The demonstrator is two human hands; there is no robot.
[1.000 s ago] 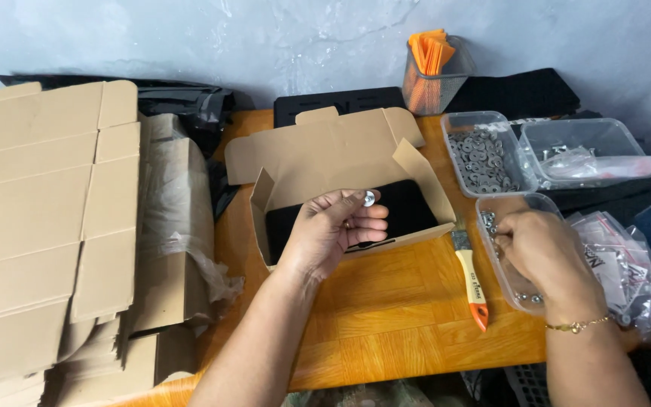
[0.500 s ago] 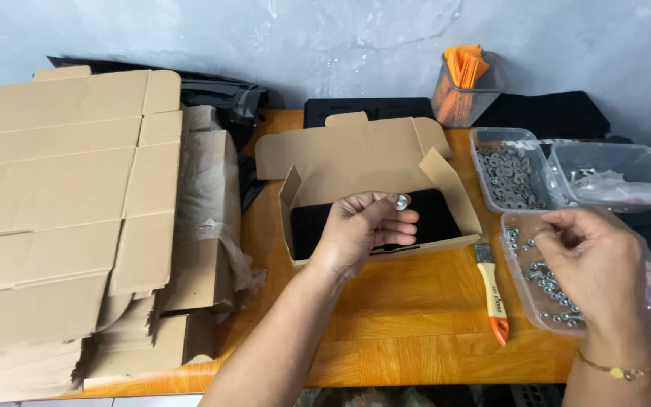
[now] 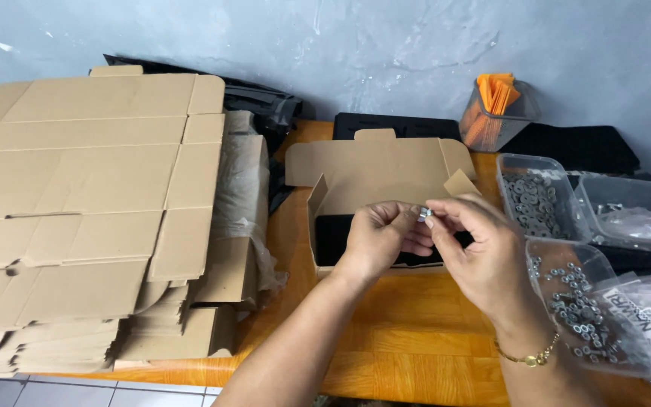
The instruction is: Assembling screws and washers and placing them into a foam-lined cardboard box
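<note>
So both sets of fingers pinch one small metal nut (image 3: 424, 214), left hand (image 3: 380, 235) and right hand (image 3: 476, 252) meeting just above the open cardboard box (image 3: 374, 169) on the orange desk (image 3: 408, 332). Clear tubs of hardware (image 3: 536, 200) sit right, flat cartons (image 3: 92, 196) stacked left.

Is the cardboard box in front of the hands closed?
No, the cardboard box stands open with its lid flap folded back, and both hands, left and right, meet above its dark inside.
</note>
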